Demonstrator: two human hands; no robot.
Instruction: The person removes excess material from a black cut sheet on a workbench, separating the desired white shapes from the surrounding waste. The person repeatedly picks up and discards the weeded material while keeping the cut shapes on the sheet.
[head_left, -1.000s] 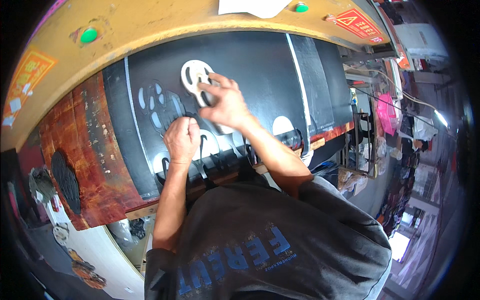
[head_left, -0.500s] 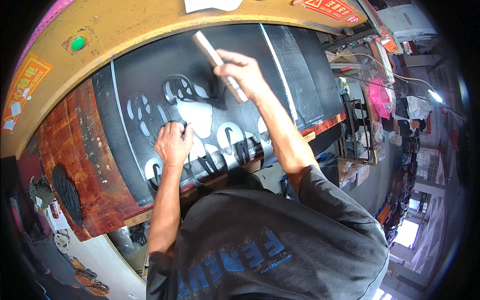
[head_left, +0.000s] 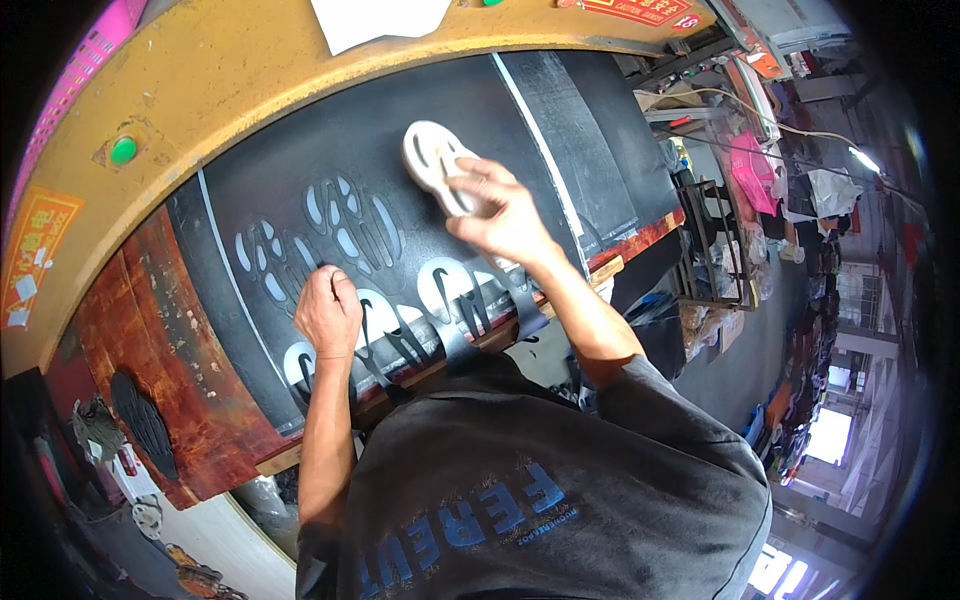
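A pale, sole-shaped cutting die (head_left: 413, 160) is in my right hand (head_left: 500, 215), tilted above a black sheet (head_left: 330, 115). My fingers wrap round its near end, and its grooved face shows. My left hand (head_left: 330, 310) is closed in a loose fist over the sheet's near part. Whatever its fingers hold, if anything, is hidden. Just beyond it lie two groups of sole-shaped cuts, one at left (head_left: 265, 265) and one in the middle (head_left: 350, 225), with pale slots showing. Rounded cut-outs (head_left: 445, 290) line the near edge, with black strips between them.
A yellow machine beam (head_left: 230, 75) with a green button (head_left: 123, 151) spans the far side, with white paper (head_left: 380, 20) on it. At left, a black sole-shaped piece (head_left: 145, 425) lies on a worn reddish-brown board (head_left: 170, 350). A metal rack (head_left: 720, 245) stands at right.
My right hand has lowered the die and turned it from edge-on to show its face. My left fingers have curled in. The white patch beside the middle cuts is gone from view.
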